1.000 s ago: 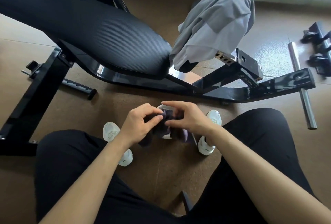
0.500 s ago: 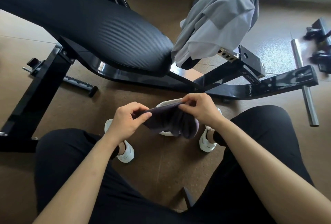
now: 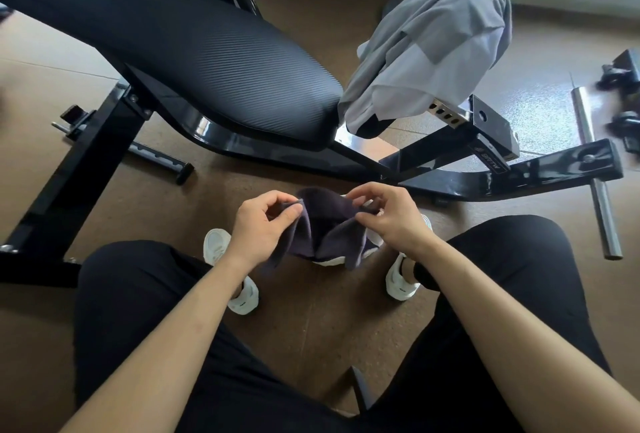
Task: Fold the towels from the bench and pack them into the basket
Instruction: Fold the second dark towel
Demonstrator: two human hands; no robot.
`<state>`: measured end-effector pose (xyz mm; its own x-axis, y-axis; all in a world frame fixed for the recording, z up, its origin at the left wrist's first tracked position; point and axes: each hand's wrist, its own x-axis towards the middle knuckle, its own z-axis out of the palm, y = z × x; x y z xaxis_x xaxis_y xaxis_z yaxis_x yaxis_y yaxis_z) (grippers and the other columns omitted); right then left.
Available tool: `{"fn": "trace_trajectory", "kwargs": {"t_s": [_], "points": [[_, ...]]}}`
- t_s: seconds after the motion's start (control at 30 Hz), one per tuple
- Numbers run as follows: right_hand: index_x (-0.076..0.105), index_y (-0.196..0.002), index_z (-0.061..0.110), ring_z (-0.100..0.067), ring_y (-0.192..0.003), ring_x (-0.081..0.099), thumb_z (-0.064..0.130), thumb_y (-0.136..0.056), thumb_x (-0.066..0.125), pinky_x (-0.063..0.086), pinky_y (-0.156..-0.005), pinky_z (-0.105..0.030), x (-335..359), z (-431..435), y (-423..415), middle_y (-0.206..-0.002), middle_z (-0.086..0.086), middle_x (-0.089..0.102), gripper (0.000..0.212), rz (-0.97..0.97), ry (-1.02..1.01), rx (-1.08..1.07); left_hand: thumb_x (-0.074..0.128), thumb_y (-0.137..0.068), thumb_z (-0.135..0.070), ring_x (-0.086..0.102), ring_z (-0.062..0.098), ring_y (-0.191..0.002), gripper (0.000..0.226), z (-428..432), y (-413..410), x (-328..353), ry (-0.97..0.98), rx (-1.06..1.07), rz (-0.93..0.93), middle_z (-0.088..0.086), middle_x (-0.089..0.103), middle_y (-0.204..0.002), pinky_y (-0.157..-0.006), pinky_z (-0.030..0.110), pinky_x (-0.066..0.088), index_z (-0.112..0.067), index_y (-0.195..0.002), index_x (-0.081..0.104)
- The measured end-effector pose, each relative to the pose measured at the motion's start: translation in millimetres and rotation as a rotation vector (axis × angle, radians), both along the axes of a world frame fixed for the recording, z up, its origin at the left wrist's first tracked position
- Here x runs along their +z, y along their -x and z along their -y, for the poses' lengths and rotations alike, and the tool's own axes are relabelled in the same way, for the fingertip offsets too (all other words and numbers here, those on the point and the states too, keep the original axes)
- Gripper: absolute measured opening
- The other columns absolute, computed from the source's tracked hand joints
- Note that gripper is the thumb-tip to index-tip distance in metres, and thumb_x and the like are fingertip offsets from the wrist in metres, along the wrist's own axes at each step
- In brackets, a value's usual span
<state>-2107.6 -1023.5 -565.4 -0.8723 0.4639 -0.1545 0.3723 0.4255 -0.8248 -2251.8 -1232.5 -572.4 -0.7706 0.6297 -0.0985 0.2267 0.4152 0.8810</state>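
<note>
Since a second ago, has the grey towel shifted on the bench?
No. The grey towel is draped over the same bench end; only the camera moved.

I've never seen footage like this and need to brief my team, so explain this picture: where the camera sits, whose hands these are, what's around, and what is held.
The camera sits on a person's head, looking forward and down, so the arms entering from the bottom are the wearer's own. No machine is involved. The left hand and right hand each pinch an edge of a small dark towel, held in the air above the white shoes. Ahead stands a black bench. A grey towel hangs over its far end. Metal bars lie on the brown floor. No basket is in view.
</note>
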Motion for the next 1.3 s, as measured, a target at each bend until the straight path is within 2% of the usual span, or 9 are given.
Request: {"fn": "trace_trajectory", "kwargs": {"t_s": [0.17, 0.27, 0.4, 0.5, 0.6, 0.83, 1.03, 1.2, 1.3], "points": [[0.074, -0.106, 0.008, -0.004, -0.074, 0.066, -0.007, -0.083, 0.076, 0.058, -0.070, -0.020, 0.3, 20.2, 6.2, -0.088, -0.001, 0.072, 0.028, -0.090, 0.242, -0.116, 0.072, -0.093, -0.013, 0.070, 0.003, -0.093, 0.018, -6.5, -15.4, 0.3, -0.057, -0.004, 0.095, -0.013, 0.076, -0.096, -0.083, 0.018, 0.055, -0.028, -0.102, 0.075], [0.075, -0.104, 0.011, -0.005, -0.084, 0.072, -0.006, -0.084, 0.076, 0.061, -0.078, -0.027, -1.5, 32.6, 8.6, -0.088, 0.004, 0.075, 0.027, -0.146, 0.342, -0.111, 0.074, -0.092, -0.011, 0.071, -0.001, -0.094, 0.018, -8.2, -24.3, -0.9, -0.065, -0.016, 0.090, -0.011, 0.077, -0.096, -0.084, 0.016, 0.054, -0.024, -0.105, 0.077], [0.074, -0.106, 0.019, -0.018, -0.102, 0.074, 0.000, -0.083, 0.076, 0.060, -0.094, -0.045, -4.0, 41.9, 13.0, -0.103, -0.002, 0.077, 0.030, -0.188, 0.409, -0.073, 0.073, -0.093, -0.013, 0.071, 0.004, -0.100, 0.022, -8.5, -28.1, -2.3, -0.062, 0.010, 0.121, -0.007, 0.078, -0.104, -0.092, 0.030, 0.059, -0.018, -0.114, 0.077], [0.072, -0.109, 0.017, -0.022, -0.107, 0.073, 0.004, -0.075, 0.069, 0.059, -0.094, -0.038, -2.5, 42.9, 14.3, -0.109, -0.007, 0.077, 0.036, -0.221, 0.517, -0.046, 0.072, -0.093, -0.010, 0.074, 0.012, -0.099, 0.024, -9.2, -24.3, -2.6, -0.115, 0.058, 0.168, -0.005, 0.079, -0.104, -0.093, 0.043, 0.061, -0.022, -0.112, 0.077], [0.073, -0.108, 0.005, -0.017, -0.100, 0.075, -0.007, -0.085, 0.073, 0.059, -0.090, -0.026, 0.8, 42.8, 13.1, -0.106, -0.007, 0.078, 0.026, -0.243, 0.406, -0.056, 0.071, -0.094, -0.007, 0.074, 0.010, -0.102, 0.028, -9.5, -24.5, -1.7, -0.136, 0.028, 0.206, -0.008, 0.078, -0.107, -0.095, 0.041, 0.060, -0.025, -0.115, 0.075], [0.079, -0.093, 0.009, -0.014, -0.089, 0.076, -0.001, -0.084, 0.078, 0.061, -0.087, -0.034, 2.9, 35.8, 12.4, -0.093, -0.003, 0.079, 0.014, -0.266, 0.186, -0.065, 0.066, -0.096, -0.004, 0.068, -0.003, -0.108, 0.030, -9.6, -26.0, 2.8, -0.108, -0.076, 0.174, -0.010, 0.074, -0.112, -0.093, 0.015, 0.053, -0.017, -0.122, 0.073], [0.079, -0.090, 0.015, -0.010, -0.084, 0.075, 0.004, -0.082, 0.082, 0.062, -0.081, -0.030, 5.4, 35.1, 10.8, -0.088, 0.003, 0.078, 0.014, -0.274, 0.108, 0.004, 0.077, -0.087, -0.008, 0.075, 0.007, -0.098, 0.022, -9.6, -26.4, 6.6, -0.169, 0.036, 0.266, -0.005, 0.080, -0.100, -0.084, 0.023, 0.059, -0.016, -0.107, 0.079], [0.080, -0.089, 0.013, -0.009, -0.081, 0.073, 0.007, -0.079, 0.085, 0.061, -0.077, -0.028, 2.3, 36.2, 11.6, -0.087, 0.004, 0.076, 0.012, -0.310, 0.003, 0.058, 0.074, -0.090, -0.009, 0.074, 0.010, -0.104, 0.021, -7.4, -25.9, 7.0, -0.187, 0.011, 0.276, -0.002, 0.080, -0.104, -0.093, 0.031, 0.059, -0.013, -0.110, 0.079], [0.080, -0.088, 0.012, -0.008, -0.079, 0.071, 0.009, -0.080, 0.085, 0.058, -0.073, -0.024, 1.1, 36.7, 13.5, -0.085, 0.002, 0.075, 0.010, -0.338, -0.055, 0.062, 0.069, -0.094, -0.011, 0.072, 0.010, -0.109, 0.023, -5.5, -26.1, 7.3, -0.181, -0.049, 0.277, -0.006, 0.079, -0.109, -0.097, 0.032, 0.058, -0.021, -0.113, 0.077]]}}
